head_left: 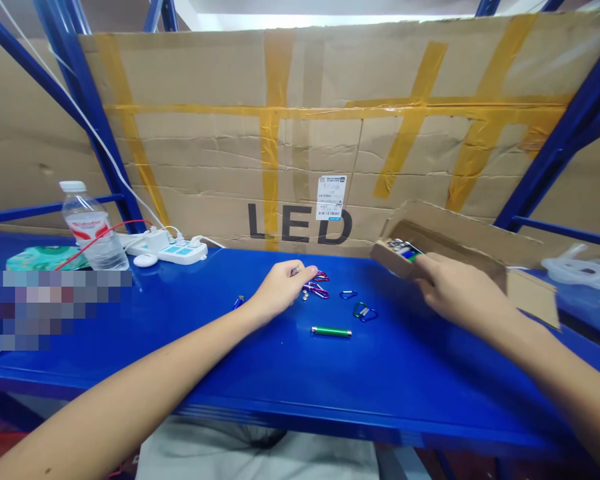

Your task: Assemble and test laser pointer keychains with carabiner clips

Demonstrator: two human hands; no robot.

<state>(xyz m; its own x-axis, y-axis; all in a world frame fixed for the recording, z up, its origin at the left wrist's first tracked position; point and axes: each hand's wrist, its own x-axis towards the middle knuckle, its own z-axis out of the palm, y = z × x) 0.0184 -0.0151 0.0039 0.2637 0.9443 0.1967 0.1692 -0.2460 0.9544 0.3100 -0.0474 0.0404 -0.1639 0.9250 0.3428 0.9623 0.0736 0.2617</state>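
Observation:
My left hand (281, 288) is over the middle of the blue table, fingers curled round small metal pieces mostly hidden in the grip. A purple carabiner (317, 291) and a red carabiner (322, 275) stick out beside its fingertips. My right hand (445, 280) grips the near left end of an open cardboard box (453, 230), which is tilted. Small blue, green and silver items (404, 249) show inside that end. Between my hands lie a small blue carabiner (349, 294), a green and a blue carabiner (367, 312) touching, and a green metal tube (331, 331).
A blue metal piece (239, 302) lies left of my left hand. Further left are a water bottle (94, 230), a white power strip (180, 249) with cables, and a green packet (45, 257). Large cardboard (220, 167) stands behind. Clear plastic parts (580, 273) sit at right.

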